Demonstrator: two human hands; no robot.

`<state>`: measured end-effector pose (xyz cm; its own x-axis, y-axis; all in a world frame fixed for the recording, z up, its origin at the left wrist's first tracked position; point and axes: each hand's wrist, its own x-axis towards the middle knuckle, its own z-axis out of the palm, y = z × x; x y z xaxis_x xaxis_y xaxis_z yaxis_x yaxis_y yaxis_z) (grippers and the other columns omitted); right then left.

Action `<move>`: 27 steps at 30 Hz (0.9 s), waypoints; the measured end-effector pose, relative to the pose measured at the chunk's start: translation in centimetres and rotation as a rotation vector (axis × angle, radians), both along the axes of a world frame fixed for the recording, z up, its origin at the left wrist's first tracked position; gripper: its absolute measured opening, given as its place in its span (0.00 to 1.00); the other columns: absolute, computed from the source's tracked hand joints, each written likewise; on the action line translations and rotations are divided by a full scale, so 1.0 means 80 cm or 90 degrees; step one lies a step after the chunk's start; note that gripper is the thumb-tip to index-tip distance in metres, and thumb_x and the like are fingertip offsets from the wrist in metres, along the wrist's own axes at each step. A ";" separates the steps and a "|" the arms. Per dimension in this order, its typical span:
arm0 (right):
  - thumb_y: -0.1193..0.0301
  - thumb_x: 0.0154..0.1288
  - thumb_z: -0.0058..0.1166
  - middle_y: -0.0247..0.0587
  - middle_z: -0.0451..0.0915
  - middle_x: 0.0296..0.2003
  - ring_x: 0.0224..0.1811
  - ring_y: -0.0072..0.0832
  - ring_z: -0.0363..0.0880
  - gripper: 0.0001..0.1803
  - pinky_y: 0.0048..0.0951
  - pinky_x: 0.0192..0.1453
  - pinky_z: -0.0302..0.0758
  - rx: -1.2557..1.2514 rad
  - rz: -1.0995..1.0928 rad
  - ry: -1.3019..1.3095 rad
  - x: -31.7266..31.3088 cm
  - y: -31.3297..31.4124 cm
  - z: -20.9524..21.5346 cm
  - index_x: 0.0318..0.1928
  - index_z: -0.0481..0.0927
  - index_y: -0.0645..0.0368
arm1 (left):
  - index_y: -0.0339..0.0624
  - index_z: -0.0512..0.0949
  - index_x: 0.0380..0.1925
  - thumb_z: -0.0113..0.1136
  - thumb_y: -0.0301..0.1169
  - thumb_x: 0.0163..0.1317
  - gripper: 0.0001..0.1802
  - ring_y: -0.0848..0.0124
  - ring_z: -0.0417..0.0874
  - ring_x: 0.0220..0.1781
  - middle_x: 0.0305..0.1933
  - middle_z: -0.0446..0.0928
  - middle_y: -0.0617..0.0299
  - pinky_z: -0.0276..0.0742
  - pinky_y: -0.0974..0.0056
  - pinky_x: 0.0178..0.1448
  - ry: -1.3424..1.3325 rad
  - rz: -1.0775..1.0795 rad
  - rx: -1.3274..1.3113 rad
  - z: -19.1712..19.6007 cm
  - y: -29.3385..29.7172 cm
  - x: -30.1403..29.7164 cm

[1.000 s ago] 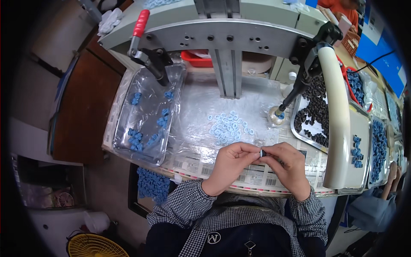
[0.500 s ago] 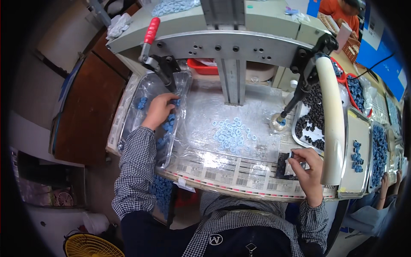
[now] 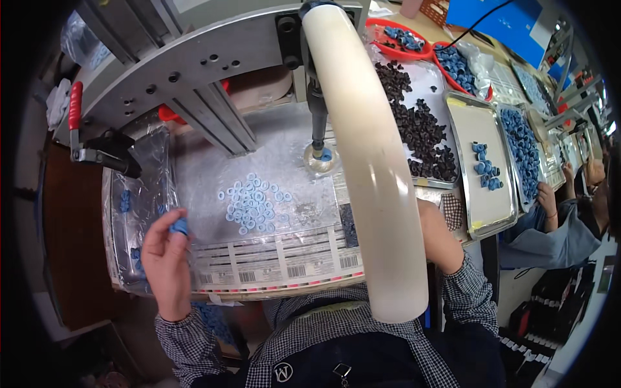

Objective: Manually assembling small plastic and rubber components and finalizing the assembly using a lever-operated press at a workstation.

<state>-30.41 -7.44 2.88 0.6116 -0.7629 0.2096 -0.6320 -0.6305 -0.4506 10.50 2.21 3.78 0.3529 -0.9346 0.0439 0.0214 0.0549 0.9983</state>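
Observation:
My left hand is closed on a small blue fitting, pinched between thumb and fingers above the table's front left. Beside it lies a clear-lined tray with a few more blue fittings. My right hand shows only at its back and wrist; the thick cream-coloured lever tube hides its fingers. Left of the tube, a press rod points down at a round holder with a blue piece in it. Pale blue rings lie heaped on the metal plate.
Right of the lever, a tray bears black parts, and another tray bears several blue fittings. Red baskets of blue parts stand behind. A red-handled clamp juts out at left. A co-worker's hand is at far right.
The view has swung to the right. My left hand has come out of the tray toward me with a blue fitting. My right hand, earlier pinching a small part, is now behind the lever tube.

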 end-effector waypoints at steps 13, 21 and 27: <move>0.74 0.58 0.70 0.40 0.82 0.34 0.29 0.34 0.82 0.15 0.32 0.32 0.79 0.051 -0.021 -0.159 0.010 0.007 0.021 0.46 0.84 0.60 | 0.33 0.78 0.57 0.61 0.16 0.66 0.19 0.71 0.85 0.51 0.55 0.83 0.55 0.81 0.67 0.58 -0.041 -0.204 0.096 -0.053 -0.034 -0.189; 0.72 0.57 0.70 0.39 0.80 0.33 0.31 0.34 0.82 0.18 0.33 0.32 0.78 -0.013 0.070 -0.280 0.058 0.011 0.005 0.49 0.84 0.58 | 0.34 0.73 0.61 0.62 0.16 0.64 0.24 0.66 0.87 0.52 0.55 0.84 0.50 0.83 0.64 0.58 -0.091 -0.213 -0.029 -0.073 -0.035 -0.209; 0.70 0.58 0.69 0.38 0.77 0.31 0.31 0.35 0.81 0.19 0.34 0.32 0.78 -0.002 0.056 -0.213 0.066 0.013 -0.003 0.50 0.84 0.58 | 0.34 0.73 0.62 0.62 0.16 0.63 0.25 0.63 0.88 0.52 0.55 0.84 0.49 0.84 0.62 0.57 -0.153 -0.228 -0.044 -0.062 -0.033 -0.210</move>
<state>-25.13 -6.40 2.61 0.5718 -0.7095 0.4118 -0.3925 -0.6774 -0.6221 -6.27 -0.40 -1.18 -0.0204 -0.9883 0.1513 -0.1809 0.1525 0.9716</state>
